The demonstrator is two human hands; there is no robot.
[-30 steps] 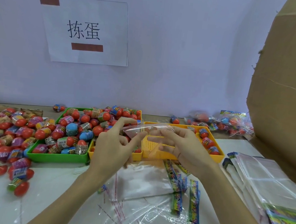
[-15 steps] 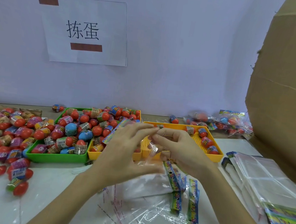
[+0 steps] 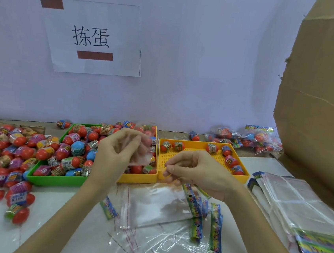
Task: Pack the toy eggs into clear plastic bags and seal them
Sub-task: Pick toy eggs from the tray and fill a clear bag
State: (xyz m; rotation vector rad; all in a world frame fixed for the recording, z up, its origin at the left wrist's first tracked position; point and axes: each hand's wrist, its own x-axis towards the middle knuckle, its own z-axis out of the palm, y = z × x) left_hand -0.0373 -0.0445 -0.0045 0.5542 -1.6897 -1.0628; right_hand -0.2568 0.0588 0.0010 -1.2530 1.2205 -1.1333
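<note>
My left hand (image 3: pixel 115 154) pinches a clear plastic bag (image 3: pixel 141 154) and holds it up in front of the trays. My right hand (image 3: pixel 196 170) pinches a thin clear strip (image 3: pixel 169 175) just below and to the right of the bag. Toy eggs (image 3: pixel 77 148), mostly red with printed wrappers, fill a green tray (image 3: pixel 53 180) and the yellow tray (image 3: pixel 138 178) beside it. A second yellow tray (image 3: pixel 202 156) holds several eggs along its back and right side. More loose eggs (image 3: pixel 5 150) are heaped at the left.
Empty clear bags with coloured header cards (image 3: pixel 163 214) lie on the white table under my hands. A stack of bags (image 3: pixel 297 208) lies at the right. Packed bags of eggs (image 3: pixel 243 139) sit by the wall. A large cardboard box (image 3: pixel 326 91) stands at the right.
My hands were together on the bag; now they have drawn apart. The left hand has lifted the bag up and left, and the right hand has moved down with the strip.
</note>
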